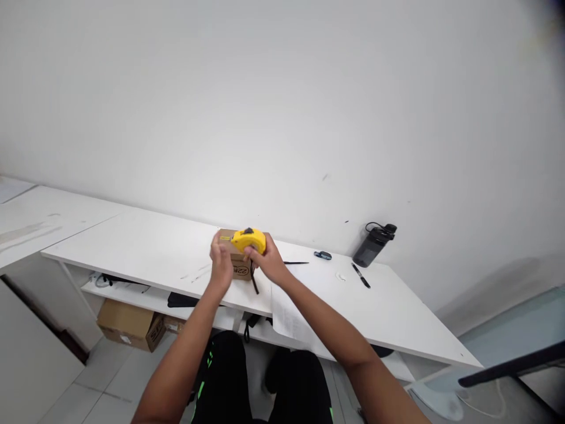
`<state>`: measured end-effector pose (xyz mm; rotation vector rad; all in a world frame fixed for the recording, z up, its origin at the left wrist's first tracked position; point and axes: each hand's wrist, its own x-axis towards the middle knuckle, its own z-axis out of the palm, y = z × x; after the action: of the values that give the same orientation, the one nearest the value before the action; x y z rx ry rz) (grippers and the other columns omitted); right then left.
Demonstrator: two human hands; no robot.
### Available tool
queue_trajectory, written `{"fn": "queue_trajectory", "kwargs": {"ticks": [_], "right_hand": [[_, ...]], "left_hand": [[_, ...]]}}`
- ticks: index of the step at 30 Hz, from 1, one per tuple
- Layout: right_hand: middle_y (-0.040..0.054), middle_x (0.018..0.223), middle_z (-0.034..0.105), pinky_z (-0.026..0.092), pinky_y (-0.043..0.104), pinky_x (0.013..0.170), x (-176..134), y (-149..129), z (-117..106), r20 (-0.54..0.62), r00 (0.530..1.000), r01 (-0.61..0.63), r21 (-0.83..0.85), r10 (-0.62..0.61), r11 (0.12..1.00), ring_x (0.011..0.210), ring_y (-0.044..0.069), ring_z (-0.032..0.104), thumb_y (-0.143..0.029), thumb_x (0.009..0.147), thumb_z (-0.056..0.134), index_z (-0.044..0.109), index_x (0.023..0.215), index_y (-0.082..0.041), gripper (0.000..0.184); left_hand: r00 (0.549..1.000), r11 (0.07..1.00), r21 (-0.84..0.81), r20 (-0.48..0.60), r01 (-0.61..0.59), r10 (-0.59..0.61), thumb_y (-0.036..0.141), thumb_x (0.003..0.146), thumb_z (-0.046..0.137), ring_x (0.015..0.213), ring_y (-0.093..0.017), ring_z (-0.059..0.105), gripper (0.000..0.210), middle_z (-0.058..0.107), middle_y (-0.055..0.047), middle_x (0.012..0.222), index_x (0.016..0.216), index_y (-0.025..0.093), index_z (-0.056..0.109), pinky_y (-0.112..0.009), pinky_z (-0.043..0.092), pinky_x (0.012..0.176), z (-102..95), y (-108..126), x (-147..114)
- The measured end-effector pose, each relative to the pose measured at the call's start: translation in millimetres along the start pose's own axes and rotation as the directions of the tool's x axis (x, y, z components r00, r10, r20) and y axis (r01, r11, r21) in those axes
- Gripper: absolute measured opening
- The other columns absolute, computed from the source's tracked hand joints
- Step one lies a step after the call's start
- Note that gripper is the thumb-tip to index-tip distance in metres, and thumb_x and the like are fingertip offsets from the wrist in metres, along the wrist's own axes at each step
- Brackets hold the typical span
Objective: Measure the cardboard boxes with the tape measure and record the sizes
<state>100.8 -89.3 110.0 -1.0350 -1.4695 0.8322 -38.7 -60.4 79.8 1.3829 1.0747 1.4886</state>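
Note:
My right hand (268, 259) grips a yellow tape measure (249, 240) with a black button on top, held just above a small brown cardboard box (241, 270). A short stretch of yellow blade (225, 238) runs out of it to the left over the box top. At the box's left edge is my left hand (220, 262), its fingers curled at the end of the blade. A circled marking with "22" shows on the box front. A dark strap (255, 281) hangs below my right hand.
On the white desk (154, 241) lie paper sheets (291, 312), a black pen (361, 275), a small dark object (323, 255) and a thin black item (296, 262). A dark bottle (374, 244) stands by the wall. A larger carton (128, 324) sits under the shelf.

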Motion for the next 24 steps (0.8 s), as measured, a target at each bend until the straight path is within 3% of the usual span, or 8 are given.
{"fn": "queue_trajectory", "kwargs": {"ticks": [2, 4, 6, 9, 14, 18, 21, 24], "right_hand": [[0.0006, 0.096, 0.062, 0.052, 0.033, 0.071, 38, 5, -7, 0.007, 0.999, 0.033, -0.183, -0.032, 0.983, 0.081, 0.018, 0.061, -0.057, 0.079, 0.070, 0.050, 0.110, -0.025, 0.049], [0.0000, 0.098, 0.064, 0.049, 0.033, 0.077, 74, 14, -9, 0.070, 0.997, 0.065, -0.363, -0.042, 0.930, 0.086, 0.019, 0.060, -0.053, 0.077, 0.071, 0.050, 0.111, -0.025, 0.049], [0.0001, 0.101, 0.065, 0.047, 0.032, 0.079, 104, 25, -7, 0.155, 0.988, 0.078, -0.467, -0.005, 0.881, 0.089, 0.019, 0.060, -0.050, 0.078, 0.070, 0.050, 0.112, -0.025, 0.047], [0.0008, 0.102, 0.066, 0.046, 0.031, 0.078, 129, 42, 1, 0.251, 0.967, 0.106, -0.514, 0.031, 0.851, 0.088, 0.019, 0.060, -0.051, 0.081, 0.065, 0.049, 0.113, -0.024, 0.044], [0.0026, 0.099, 0.067, 0.045, 0.030, 0.072, 132, 56, 8, 0.323, 0.944, 0.141, -0.570, 0.063, 0.809, 0.083, 0.020, 0.060, -0.055, 0.083, 0.062, 0.047, 0.112, -0.024, 0.045], [0.0024, 0.096, 0.067, 0.044, 0.029, 0.067, 127, 56, 5, 0.316, 0.943, 0.121, -0.629, 0.109, 0.768, 0.080, 0.021, 0.061, -0.054, 0.084, 0.061, 0.044, 0.109, -0.025, 0.042], [0.0020, 0.093, 0.067, 0.042, 0.029, 0.063, 123, 55, -5, 0.304, 0.942, 0.113, -0.685, 0.141, 0.720, 0.078, 0.022, 0.061, -0.053, 0.083, 0.063, 0.043, 0.105, -0.025, 0.041], [0.0025, 0.092, 0.067, 0.041, 0.029, 0.061, 113, 52, -30, 0.270, 0.947, 0.083, -0.731, 0.174, 0.677, 0.077, 0.022, 0.061, -0.053, 0.080, 0.066, 0.043, 0.102, -0.025, 0.043]], "left_hand": [[0.989, 0.985, 0.172, -0.145, 0.014, 0.011, 0.070, 0.088, 0.051, 0.155, -0.033, 0.013, 0.083, 0.032, -0.017, 0.161, 0.153, 0.020, 0.034, -0.047, 0.019, 0.124, -9.0, -14, 32], [0.984, 0.967, 0.226, -0.160, 0.115, -0.079, 0.060, 0.083, 0.067, 0.154, -0.037, 0.015, 0.089, 0.034, -0.020, 0.160, 0.154, 0.019, 0.031, -0.052, 0.021, 0.122, -17.3, -33, 58], [0.981, 0.972, 0.129, -0.027, 0.194, -0.192, 0.053, 0.081, 0.072, 0.147, -0.037, 0.033, 0.092, 0.035, -0.020, 0.159, 0.155, 0.022, 0.027, -0.050, 0.035, 0.116, -22.9, -52, 72], [0.953, 0.960, -0.073, 0.168, 0.269, -0.254, 0.049, 0.084, 0.070, 0.131, -0.029, 0.056, 0.096, 0.041, -0.018, 0.157, 0.159, 0.024, 0.015, -0.042, 0.046, 0.106, -26.0, -73, 75], [0.936, 0.941, -0.162, 0.245, 0.296, -0.252, 0.046, 0.082, 0.074, 0.114, -0.024, 0.065, 0.111, 0.053, -0.017, 0.147, 0.161, 0.025, -0.001, -0.039, 0.051, 0.096, -26.1, -81, 74], [0.948, 0.965, -0.131, 0.257, 0.229, -0.190, 0.049, 0.082, 0.072, 0.101, -0.023, 0.068, 0.094, 0.063, -0.013, 0.135, 0.159, 0.027, 0.022, -0.037, 0.054, 0.088, -24.8, -84, 80], [0.968, 0.981, -0.100, 0.210, 0.164, -0.140, 0.049, 0.083, 0.070, 0.109, -0.025, 0.066, 0.077, 0.062, -0.012, 0.137, 0.151, 0.024, 0.043, -0.036, 0.053, 0.092, -22.4, -88, 82], [0.977, 0.988, -0.077, 0.173, 0.138, -0.123, 0.045, 0.084, 0.069, 0.119, -0.026, 0.062, 0.068, 0.059, -0.011, 0.143, 0.147, 0.023, 0.052, -0.037, 0.049, 0.100, -20.0, -91, 82]]}}
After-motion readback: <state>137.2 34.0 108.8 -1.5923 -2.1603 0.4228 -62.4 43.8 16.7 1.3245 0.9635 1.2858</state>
